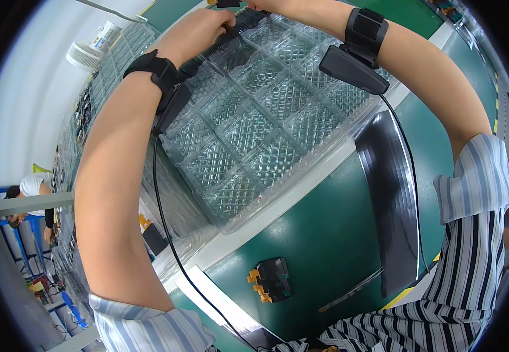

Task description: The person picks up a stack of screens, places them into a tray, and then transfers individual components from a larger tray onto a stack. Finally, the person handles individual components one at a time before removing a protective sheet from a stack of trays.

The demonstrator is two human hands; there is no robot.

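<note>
My left hand [193, 32] reaches over the far part of a clear plastic tray [248, 132] divided into square pockets. Its fingers are curled closed beside dark parts [248, 22] in the far pockets; what they grip, if anything, is hidden. At the top edge my right hand [272, 4] is partly cut off. Its fingers close at a small black block with orange tabs [226, 3], also cut by the edge. A similar black block with orange tabs [269, 280] lies on the green table [319, 229] nearer to me.
A dark glossy strip [388, 193] lies right of the tray, near a thin narrow strip [351, 289]. Cables run from black wrist devices [354, 69]. More clear plastic trays [169, 199] are at the left. Another person [31, 190] is at the far left, beyond a pale bar [31, 204].
</note>
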